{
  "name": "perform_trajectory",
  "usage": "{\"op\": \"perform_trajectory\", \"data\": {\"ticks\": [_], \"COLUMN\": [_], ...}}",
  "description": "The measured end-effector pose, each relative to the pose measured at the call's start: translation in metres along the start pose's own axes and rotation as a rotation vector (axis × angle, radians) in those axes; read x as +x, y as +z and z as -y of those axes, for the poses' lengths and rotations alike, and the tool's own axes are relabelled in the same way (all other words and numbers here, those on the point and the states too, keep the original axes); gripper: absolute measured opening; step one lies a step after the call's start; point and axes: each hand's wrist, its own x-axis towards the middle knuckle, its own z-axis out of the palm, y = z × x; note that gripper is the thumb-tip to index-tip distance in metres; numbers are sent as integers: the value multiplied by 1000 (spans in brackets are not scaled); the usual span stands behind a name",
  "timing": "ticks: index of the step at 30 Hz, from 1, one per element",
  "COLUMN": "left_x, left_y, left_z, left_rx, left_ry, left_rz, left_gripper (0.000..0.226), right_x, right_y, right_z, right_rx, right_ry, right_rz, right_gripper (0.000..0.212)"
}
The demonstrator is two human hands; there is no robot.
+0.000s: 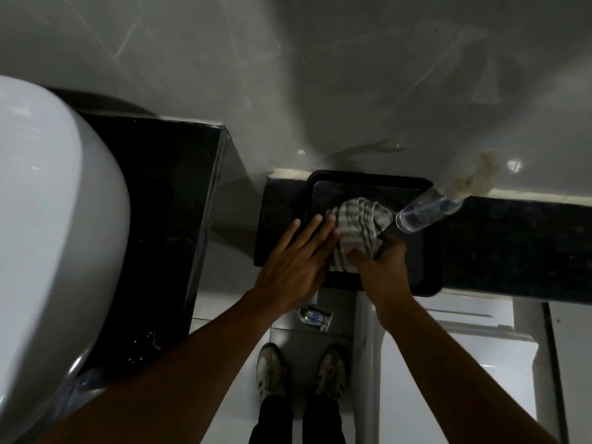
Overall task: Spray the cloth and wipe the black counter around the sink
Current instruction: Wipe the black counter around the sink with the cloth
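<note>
Cloth (358, 232) bunched in black tray (429, 277), centre frame: soft, light, won't slip. Right hand (381, 267) grip pinching its lower edge; left hand (294, 261) fingers spread flat beside it. Grab the bunched middle.

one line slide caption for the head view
Both hands gather a striped cloth on a black tray, spray bottle alongside.

1. The right hand (382, 267) grips the striped cloth (358, 229) inside a black tray (429, 277).
2. The left hand (294, 264) lies flat, fingers touching the cloth.
3. A clear spray bottle (429, 209) stands in the tray, beside the cloth.
</note>
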Motion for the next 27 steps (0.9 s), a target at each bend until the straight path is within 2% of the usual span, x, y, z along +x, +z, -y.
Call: {"op": "perform_trajectory", "data": {"ticks": [2,3,6,10,15,17,20,22,23,24,27], "left_x": [1,1,1,-11,-72,-108,-179,-223,-243,-259,-296], "left_y": [-1,-2,-12,-40,-97,-123,-173,-207,-222,-235,-255], "left_z": [-6,-8,-17,-26,-31,-45,-55,-45,-34,-20,37], "left_rx": [-56,-80,-178,-348,-301,-304,-213,-123,-64,-1,116], "left_ry": [-60,-90,-110,-143,-348,-364,-287,-258,-274,-311,-512], "left_rz": [27,31,27,-72,-17,-83,-374,-542,-554,-506,-182], "left_gripper": [59,60,59,53,64,56,36,33,35,41,73], "right_x": [7,7,1,-23,-66,-83,-121,-144,-156,-165,-178], "right_y": [1,1,3,11,37,54,92,119,131,140,156], "right_z": [7,10,18,31,63,73,81,67,56,46,33], "right_rx": [98,133,183,68,-125,-219,-422,-740,-893,-986,-1000], "right_ry": [45,15,-103,-242,-496,-623,-873,-1001,-1043,-1061,-996], "right_rz": [78,114,181,248,369,349,434,527,521,485,342], "right_gripper": [30,24,30,40,56,59,70,75,76,77,68]}}
